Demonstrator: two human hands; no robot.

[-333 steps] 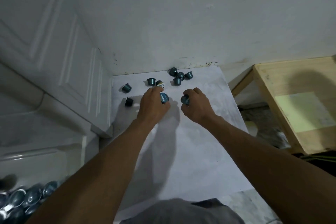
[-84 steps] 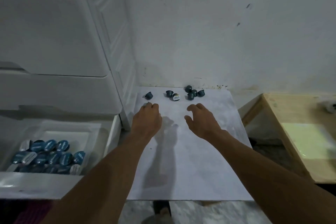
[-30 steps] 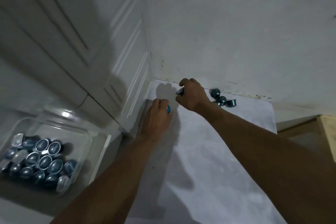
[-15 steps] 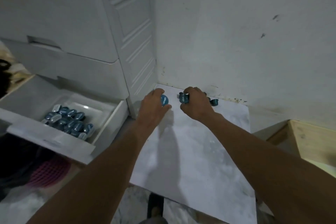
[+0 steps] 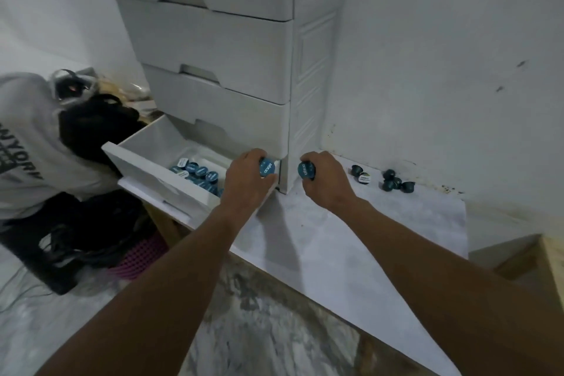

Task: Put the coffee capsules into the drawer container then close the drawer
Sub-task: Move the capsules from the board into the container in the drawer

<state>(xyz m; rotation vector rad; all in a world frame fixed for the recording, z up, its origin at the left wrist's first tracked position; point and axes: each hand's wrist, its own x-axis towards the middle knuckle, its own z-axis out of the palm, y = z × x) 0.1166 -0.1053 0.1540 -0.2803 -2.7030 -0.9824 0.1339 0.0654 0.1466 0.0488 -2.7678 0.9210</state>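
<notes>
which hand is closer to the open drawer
Left. The left hand holds a capsule at the right edge of the drawer; the right hand, gripping a second capsule, is farther right, past the corner of the cabinet.

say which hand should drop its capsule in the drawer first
Left. The left hand holds its capsule beside the open drawer; the right hand sits past the cabinet corner.

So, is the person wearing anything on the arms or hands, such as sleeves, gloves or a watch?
No. The left hand and the right hand are bare, without gloves, and no ring shows. The left forearm and the right forearm are bare to the frame edge: no sleeve, watch or bracelet is visible.
</notes>
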